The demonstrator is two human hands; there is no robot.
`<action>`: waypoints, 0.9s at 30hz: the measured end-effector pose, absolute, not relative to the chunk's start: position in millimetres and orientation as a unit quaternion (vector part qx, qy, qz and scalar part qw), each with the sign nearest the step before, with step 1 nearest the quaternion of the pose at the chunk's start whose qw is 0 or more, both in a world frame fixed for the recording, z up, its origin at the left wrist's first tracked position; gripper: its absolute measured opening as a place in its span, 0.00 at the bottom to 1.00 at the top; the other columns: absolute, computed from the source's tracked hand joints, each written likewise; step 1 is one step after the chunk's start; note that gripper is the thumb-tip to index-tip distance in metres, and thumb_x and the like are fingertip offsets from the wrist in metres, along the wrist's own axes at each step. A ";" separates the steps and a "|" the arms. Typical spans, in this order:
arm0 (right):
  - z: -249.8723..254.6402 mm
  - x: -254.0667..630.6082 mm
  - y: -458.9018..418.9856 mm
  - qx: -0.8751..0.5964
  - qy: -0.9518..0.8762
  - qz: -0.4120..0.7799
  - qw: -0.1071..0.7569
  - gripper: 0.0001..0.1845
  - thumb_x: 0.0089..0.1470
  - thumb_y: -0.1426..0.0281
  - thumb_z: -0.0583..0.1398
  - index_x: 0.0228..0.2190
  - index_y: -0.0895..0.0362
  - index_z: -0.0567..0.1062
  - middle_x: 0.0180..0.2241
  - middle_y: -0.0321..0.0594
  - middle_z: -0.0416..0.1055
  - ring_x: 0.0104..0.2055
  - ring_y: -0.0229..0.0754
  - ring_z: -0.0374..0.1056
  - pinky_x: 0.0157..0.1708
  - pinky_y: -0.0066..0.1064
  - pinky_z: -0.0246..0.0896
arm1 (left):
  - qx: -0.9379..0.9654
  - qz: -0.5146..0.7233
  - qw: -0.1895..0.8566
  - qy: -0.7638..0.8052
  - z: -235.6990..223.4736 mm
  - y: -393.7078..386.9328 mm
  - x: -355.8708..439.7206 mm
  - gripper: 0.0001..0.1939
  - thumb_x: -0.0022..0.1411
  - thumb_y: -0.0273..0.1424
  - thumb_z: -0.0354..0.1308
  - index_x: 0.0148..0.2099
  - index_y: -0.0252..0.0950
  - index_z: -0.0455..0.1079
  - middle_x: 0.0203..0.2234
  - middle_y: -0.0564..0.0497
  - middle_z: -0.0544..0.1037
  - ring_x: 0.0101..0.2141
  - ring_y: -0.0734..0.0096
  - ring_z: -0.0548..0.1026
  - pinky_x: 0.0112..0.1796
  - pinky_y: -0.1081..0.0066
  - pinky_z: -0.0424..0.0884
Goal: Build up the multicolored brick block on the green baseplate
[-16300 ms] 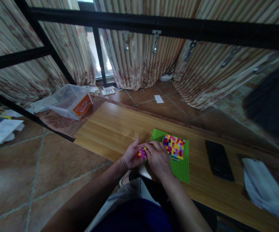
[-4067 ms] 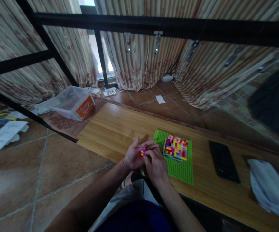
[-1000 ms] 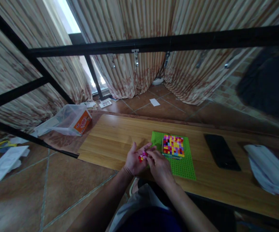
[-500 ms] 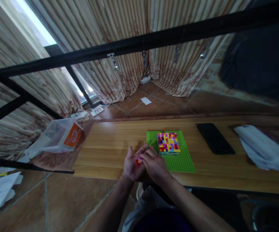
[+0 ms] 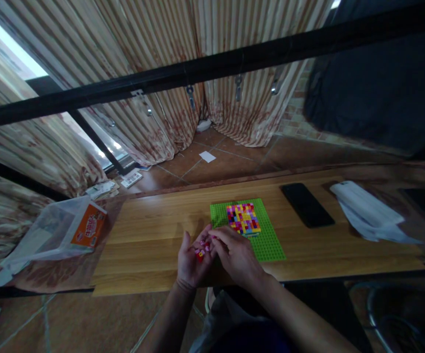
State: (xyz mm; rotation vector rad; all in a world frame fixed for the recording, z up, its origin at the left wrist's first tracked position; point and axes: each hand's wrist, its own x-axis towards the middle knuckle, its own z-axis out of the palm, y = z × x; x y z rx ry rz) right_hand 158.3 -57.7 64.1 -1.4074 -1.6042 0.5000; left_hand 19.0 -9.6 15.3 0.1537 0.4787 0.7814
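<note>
My left hand (image 5: 193, 260) is palm up, cupping several small toy bricks (image 5: 202, 251) in pink, red and yellow. Just to its right, my right hand (image 5: 238, 252) has its thumb and fingertips pinched at the edge of the left palm, where a small pink brick (image 5: 213, 237) shows at the tips. Beyond the right hand, a square block of multicoloured bricks (image 5: 244, 216) is built up on a green baseplate (image 5: 271, 247). The right fingers hide the baseplate's near left part.
A black phone (image 5: 307, 205) and a white plastic bag (image 5: 368, 208) lie right of the baseplate on the wooden board (image 5: 142, 235). To the left stands a clear plastic bin (image 5: 56, 230) with an orange label. A dark metal rail (image 5: 212, 68) crosses before the curtains.
My right fingers have drawn back from the left palm, so more bricks show there. The whole view has shifted, with the board's things now farther left.
</note>
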 end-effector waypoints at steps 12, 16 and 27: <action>46.4 260.4 -57.0 -0.694 -0.447 0.163 0.540 0.15 0.55 0.59 0.58 0.35 0.55 0.79 0.35 0.42 0.78 0.36 0.44 0.73 0.38 0.36 0.67 | 0.062 0.365 0.893 0.255 19.4 -9.0 20.4 0.32 0.68 0.48 0.42 0.62 0.29 0.62 0.52 0.35 0.73 0.52 0.59 0.73 0.50 0.63 0.70; 36.8 268.4 -52.9 -0.681 -0.408 0.203 0.573 0.14 0.51 0.58 0.61 0.33 0.56 0.79 0.35 0.43 0.78 0.36 0.44 0.73 0.37 0.35 0.67 | 0.066 0.368 0.890 0.262 18.7 -8.9 20.5 0.33 0.68 0.48 0.43 0.62 0.28 0.61 0.52 0.34 0.73 0.52 0.59 0.73 0.51 0.63 0.70; 29.8 268.1 -33.9 -0.685 -0.400 0.251 0.554 0.14 0.49 0.60 0.62 0.33 0.56 0.80 0.34 0.42 0.78 0.35 0.44 0.72 0.37 0.36 0.66 | 0.071 0.367 0.890 0.261 20.5 -9.4 21.5 0.31 0.68 0.47 0.42 0.61 0.29 0.62 0.51 0.35 0.74 0.50 0.59 0.75 0.49 0.63 0.71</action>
